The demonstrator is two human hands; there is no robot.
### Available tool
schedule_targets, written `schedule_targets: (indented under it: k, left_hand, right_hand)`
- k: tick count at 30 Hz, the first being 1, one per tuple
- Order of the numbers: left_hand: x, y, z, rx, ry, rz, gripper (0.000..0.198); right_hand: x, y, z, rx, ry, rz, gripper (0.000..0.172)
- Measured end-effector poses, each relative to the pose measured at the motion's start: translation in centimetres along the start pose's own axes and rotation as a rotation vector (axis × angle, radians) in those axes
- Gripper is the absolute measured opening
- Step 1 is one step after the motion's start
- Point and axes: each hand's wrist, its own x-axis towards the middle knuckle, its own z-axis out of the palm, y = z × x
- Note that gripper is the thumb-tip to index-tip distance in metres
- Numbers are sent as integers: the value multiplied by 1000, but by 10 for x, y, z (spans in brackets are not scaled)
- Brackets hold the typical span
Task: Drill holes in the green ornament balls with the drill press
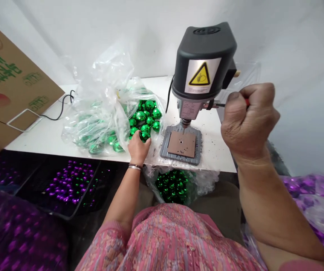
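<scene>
Left hand: fingers closed on a shiny green round bauble in the clear plastic bag, nine o'clock of the grey drill-press base. Right hand: fist clamped around the red-tipped metal lever, two o'clock.

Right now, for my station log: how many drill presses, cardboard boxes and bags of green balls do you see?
Drill press: 1
Cardboard box: 1
Bags of green balls: 2, taking the plastic on the table as one bag
Total: 4
</scene>
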Motion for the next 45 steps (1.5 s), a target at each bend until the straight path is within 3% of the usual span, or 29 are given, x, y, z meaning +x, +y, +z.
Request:
schedule_targets:
  k: [4,7,9,12,15,18,22,28,34,40,43,45]
  left_hand:
    - [-13,7,-1,-255,80,20,60]
    - [-28,15,3,-466,25,-27,62]
    - [-34,20,6,-749,-100,-168,60]
    - [-36,30,6,-1145,-401,-386,47]
    - [-32,39,4,-1265,-624,-471,38]
    - [-30,44,6,-1227,-670,-429,50]
    - [-32,46,14,-981,-647,-298,67]
    - [-28,58,19,-744,-642,-184,60]
    - [-21,70,21,-632,-655,-171,50]
    - [-15,65,35,-502,-704,-24,53]
    - [-13,67,38,-382,-661,70,52]
    - [-12,71,37,-290,-622,133,50]
  right_hand:
    - [0,-2,-1,7,-11,35,28]
    - [-1,-3,-1,11,-13,65,28]
    - [-1,-3,-1,30,-36,92,26]
    - [0,-3,-2,59,-66,116,24]
    - [2,-3,-2,59,-65,113,25]
    - [3,-4,-2,40,-96,116,26]
    - [8,-8,-5,-3,-148,142,24]
    - [49,-16,-6,-216,-346,244,31]
    - [91,-5,13,-107,-334,338,15]
    - [95,1,22,-54,-311,347,21]
    - [94,1,20,-50,-328,336,13]
    - [94,1,19,-50,-351,332,19]
